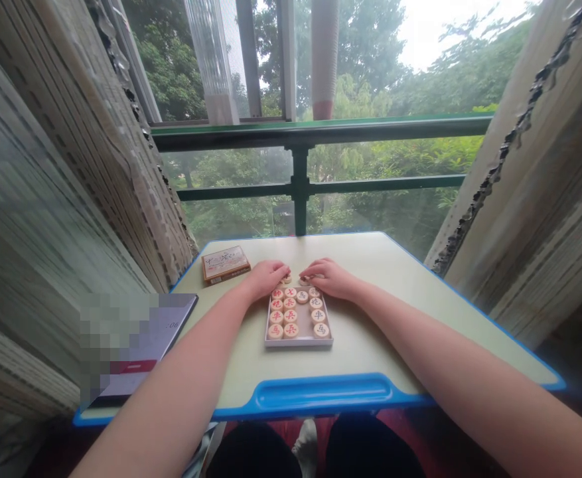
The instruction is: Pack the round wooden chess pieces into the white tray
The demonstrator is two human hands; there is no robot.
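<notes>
The curved left hand [269, 279] and right hand [328, 277] rest at the far end of a shallow white rectangular tray [298, 343] (whether either grips anything, I cannot tell); round wooden xiangqi pieces with red characters [291, 316] fill most of it in rows; a gap remains in the nearest row.

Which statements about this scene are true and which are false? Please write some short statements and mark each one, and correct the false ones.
1. Round wooden Chinese chess pieces lie in a shallow white tray. True.
2. The left hand is lifting the small box. False: the box lies on the desk, apart from the hand, which is at the tray's far end.
3. The right hand is at the far end of the tray, next to the pieces. True.
4. The tray stands on the floor. False: it is on a desk with a blue edge.
5. A green railing stands beyond the desk. True.
6. The pieces show black characters. False: the characters are red.
</notes>
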